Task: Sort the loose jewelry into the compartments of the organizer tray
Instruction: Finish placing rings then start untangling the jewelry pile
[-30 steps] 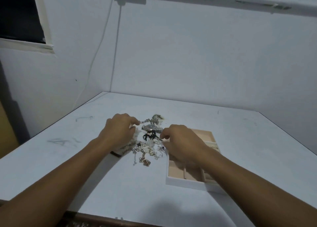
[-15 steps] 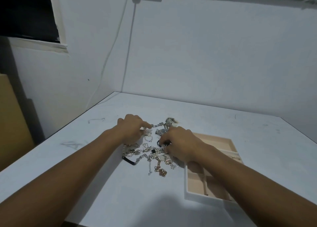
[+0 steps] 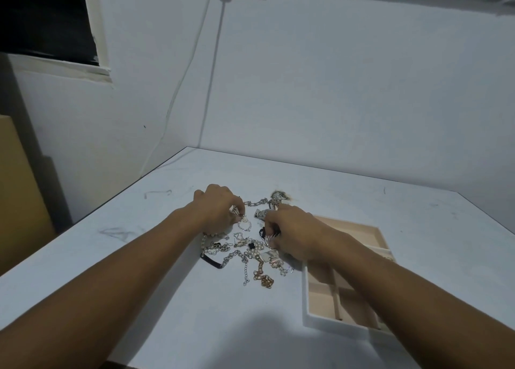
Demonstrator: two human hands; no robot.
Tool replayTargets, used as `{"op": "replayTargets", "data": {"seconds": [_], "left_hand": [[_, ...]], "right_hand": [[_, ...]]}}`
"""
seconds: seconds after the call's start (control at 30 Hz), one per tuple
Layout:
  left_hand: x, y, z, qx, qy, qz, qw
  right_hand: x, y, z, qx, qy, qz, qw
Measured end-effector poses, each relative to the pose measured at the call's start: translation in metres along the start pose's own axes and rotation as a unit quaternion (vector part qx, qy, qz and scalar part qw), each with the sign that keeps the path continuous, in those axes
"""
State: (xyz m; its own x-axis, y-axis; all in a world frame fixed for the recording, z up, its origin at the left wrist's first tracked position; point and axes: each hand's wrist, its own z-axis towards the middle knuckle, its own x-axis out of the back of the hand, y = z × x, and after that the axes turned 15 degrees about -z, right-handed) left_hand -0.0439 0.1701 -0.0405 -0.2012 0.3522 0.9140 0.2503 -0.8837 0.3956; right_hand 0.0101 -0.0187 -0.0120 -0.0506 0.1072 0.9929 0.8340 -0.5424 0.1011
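A tangled pile of loose jewelry (image 3: 245, 253) lies on the white table: silver chains, pearl strands, a gold chain (image 3: 263, 278) and a black band (image 3: 211, 261). My left hand (image 3: 218, 208) sits at the pile's far left, fingers curled, pinching a small silver piece. My right hand (image 3: 292, 229) is at the pile's right side, fingertips pinching thin silver wire hoops. The organizer tray (image 3: 320, 321), white-rimmed with beige compartments, lies right of the pile, partly hidden under my right forearm.
The table (image 3: 139, 257) stands in a room corner; walls rise behind and to the left. A thick silver chain and a metal ornament (image 3: 278, 197) lie at the far end of the pile. A brown board (image 3: 16, 190) leans at the left.
The view has shifted, so the pile and tray sit further right in the frame. My right hand has moved into the pile's middle and picked up the wire hoops; my left hand has curled tighter.
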Motion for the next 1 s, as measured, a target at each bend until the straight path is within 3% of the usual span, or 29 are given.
{"op": "replayTargets", "data": {"seconds": [0.23,0.57,0.77,1.0], "left_hand": [[-0.005,-0.005,0.002,-0.055,0.056,0.016,0.997],[-0.017,-0.007,-0.002,-0.128,0.190,0.010,0.973],[-0.009,-0.003,-0.003,-0.115,0.219,0.007,0.969],[-0.009,0.012,-0.013,-0.109,0.208,-0.077,0.969]], "right_hand": [[0.004,0.004,-0.011,-0.010,0.009,0.120,0.993],[0.014,0.010,-0.022,0.001,0.047,0.108,0.993],[0.020,0.027,-0.036,-0.021,0.082,0.121,0.989],[0.019,0.056,-0.062,-0.085,0.083,0.143,0.983]]}}
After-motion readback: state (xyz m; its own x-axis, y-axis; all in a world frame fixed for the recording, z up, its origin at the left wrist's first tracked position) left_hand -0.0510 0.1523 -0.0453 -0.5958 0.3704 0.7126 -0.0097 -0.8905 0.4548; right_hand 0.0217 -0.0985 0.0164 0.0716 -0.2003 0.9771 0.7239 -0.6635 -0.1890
